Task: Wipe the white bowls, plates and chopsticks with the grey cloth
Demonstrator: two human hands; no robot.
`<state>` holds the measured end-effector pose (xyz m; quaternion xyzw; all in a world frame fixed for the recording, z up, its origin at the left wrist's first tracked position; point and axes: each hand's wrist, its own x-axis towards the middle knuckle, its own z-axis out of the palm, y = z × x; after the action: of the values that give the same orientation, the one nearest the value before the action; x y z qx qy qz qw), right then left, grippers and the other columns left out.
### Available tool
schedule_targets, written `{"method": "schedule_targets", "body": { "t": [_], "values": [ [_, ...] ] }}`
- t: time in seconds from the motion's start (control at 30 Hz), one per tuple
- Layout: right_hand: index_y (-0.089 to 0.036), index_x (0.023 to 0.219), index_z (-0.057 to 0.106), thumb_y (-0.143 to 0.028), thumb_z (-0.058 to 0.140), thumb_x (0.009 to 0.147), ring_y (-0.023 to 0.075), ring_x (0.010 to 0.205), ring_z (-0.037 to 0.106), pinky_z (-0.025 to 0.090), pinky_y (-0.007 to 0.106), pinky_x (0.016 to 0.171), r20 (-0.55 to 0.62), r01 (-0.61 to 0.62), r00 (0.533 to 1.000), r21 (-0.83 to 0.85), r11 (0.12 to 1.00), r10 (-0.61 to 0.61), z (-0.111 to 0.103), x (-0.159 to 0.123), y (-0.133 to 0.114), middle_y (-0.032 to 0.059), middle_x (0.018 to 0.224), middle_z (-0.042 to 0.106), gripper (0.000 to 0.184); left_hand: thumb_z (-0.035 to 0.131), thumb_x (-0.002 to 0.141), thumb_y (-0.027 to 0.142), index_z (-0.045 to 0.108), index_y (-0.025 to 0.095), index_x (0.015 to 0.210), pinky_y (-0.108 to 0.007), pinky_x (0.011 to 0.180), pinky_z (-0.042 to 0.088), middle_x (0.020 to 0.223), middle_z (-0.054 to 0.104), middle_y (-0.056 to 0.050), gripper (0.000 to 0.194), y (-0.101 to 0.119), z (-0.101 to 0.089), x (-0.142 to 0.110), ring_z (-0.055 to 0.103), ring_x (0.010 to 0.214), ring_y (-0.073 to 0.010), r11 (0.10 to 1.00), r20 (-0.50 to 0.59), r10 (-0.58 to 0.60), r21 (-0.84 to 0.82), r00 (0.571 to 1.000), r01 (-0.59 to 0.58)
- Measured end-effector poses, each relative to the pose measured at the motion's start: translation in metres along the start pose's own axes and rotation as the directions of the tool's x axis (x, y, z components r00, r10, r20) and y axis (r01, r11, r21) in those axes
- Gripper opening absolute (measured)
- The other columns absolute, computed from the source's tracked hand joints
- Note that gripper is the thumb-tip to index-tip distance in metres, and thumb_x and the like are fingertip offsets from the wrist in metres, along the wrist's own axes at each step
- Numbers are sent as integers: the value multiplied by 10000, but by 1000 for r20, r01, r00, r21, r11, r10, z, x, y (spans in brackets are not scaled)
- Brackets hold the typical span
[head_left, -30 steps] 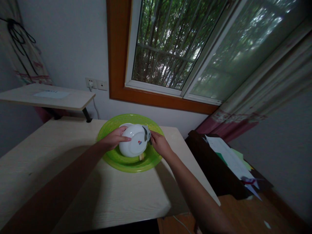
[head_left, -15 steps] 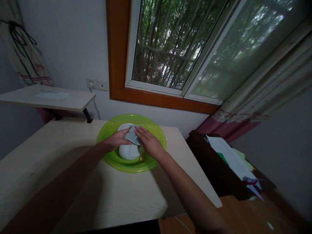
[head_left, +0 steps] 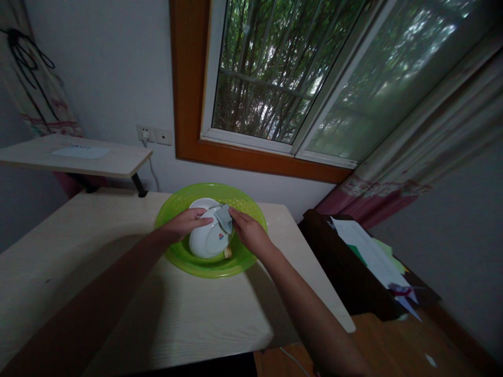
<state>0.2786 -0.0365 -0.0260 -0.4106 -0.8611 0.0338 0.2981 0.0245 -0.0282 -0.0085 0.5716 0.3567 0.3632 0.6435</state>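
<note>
A grey-green cloth (head_left: pixel 223 219) is pinched in my right hand (head_left: pixel 249 230), its folded end lying against white dishware. My left hand (head_left: pixel 186 224) is closed, thumb on top, at the edge of a white dish (head_left: pixel 212 213) that it seems to grip; the dish's full outline is hard to separate from the white pieces below. Under the hands lies a rounded white bowl (head_left: pixel 202 245) with a small coloured mark. Another white dish (head_left: pixel 202 202) shows behind. All of this is in or over a bright green plastic basin (head_left: pixel 176 264). A small tan piece (head_left: pixel 228 253) sits beside the bowl.
The basin stands on a pale wooden table (head_left: pixel 204 314) by the wall. A raised shelf (head_left: pixel 118 163) with a paper (head_left: pixel 80 151) is at the left. Beyond the table's right edge, a dark cabinet (head_left: pixel 346 267) bears papers. A window (head_left: pixel 275 78) is ahead.
My right hand has moved slightly right and down, drawing the cloth off the left fingers. The cloth is more bunched, and the bowl's coloured mark now shows.
</note>
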Motion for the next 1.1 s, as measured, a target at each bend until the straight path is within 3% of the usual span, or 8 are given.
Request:
{"method": "schedule_targets", "body": {
  "t": [0.13,0.3,0.43,0.57,0.73,0.9,1.0,1.1],
  "values": [
    [-228,1498,452,-156,490,981,230,1362,525,442,429,1149,2,26,1000,-29,999,-26,2,1,-4,113,1490,521,523,791,745,390,726,96,949,-301,739,511,867,748,-99,364,-1,0,0,670,772,-200,989,-17,-45,-143,999,42],
    [-263,1554,337,-97,461,980,217,1476,362,364,450,1208,56,180,983,-43,983,-178,3,4,-20,83,1588,388,611,769,760,235,713,90,888,-302,774,518,833,746,-92,201,-7,0,4,664,781,-188,944,-65,-27,-330,998,4],
    [-311,1579,255,-73,432,980,198,1517,265,343,442,1223,85,234,969,-19,972,-231,2,7,-31,33,1615,342,668,640,869,202,691,60,1013,-309,767,526,809,743,-110,208,-5,0,6,674,781,-198,912,-86,-73,-409,994,32],
    [-298,1571,286,-97,469,972,209,1495,322,346,454,1220,76,190,979,3,982,-189,1,7,-28,55,1605,361,658,590,901,211,665,44,1101,-317,778,537,781,738,-110,271,2,3,6,685,761,-202,906,-34,-150,-404,988,124],
    [-187,1539,374,-124,486,955,248,1408,467,415,439,1168,82,12,997,-9,1000,-11,3,5,-15,136,1556,429,598,631,842,179,682,95,1143,-324,878,533,964,756,-113,317,3,3,4,698,919,-220,909,93,-79,-401,992,110],
    [-153,1496,446,-142,489,952,266,1327,558,453,454,1131,99,-103,990,-30,994,105,4,4,-10,153,1478,524,546,728,762,151,698,121,1139,-316,850,556,1111,734,-133,379,0,-1,-4,695,946,-212,945,85,-96,-304,992,118],
    [-168,1494,451,-145,488,957,257,1336,550,450,448,1135,85,-76,993,-19,997,78,3,4,-12,139,1481,525,539,763,772,231,700,114,1143,-342,804,575,1121,724,-154,393,0,-3,-5,703,914,-225,962,93,-110,-241,990,129],
    [-230,1504,440,-137,502,955,236,1382,499,427,446,1157,52,26,998,16,1000,-27,0,4,-14,98,1528,478,561,785,766,300,700,105,1130,-357,765,585,1080,730,-159,422,-1,-4,-3,705,877,-233,974,54,-102,-198,993,110]
  ]
}}
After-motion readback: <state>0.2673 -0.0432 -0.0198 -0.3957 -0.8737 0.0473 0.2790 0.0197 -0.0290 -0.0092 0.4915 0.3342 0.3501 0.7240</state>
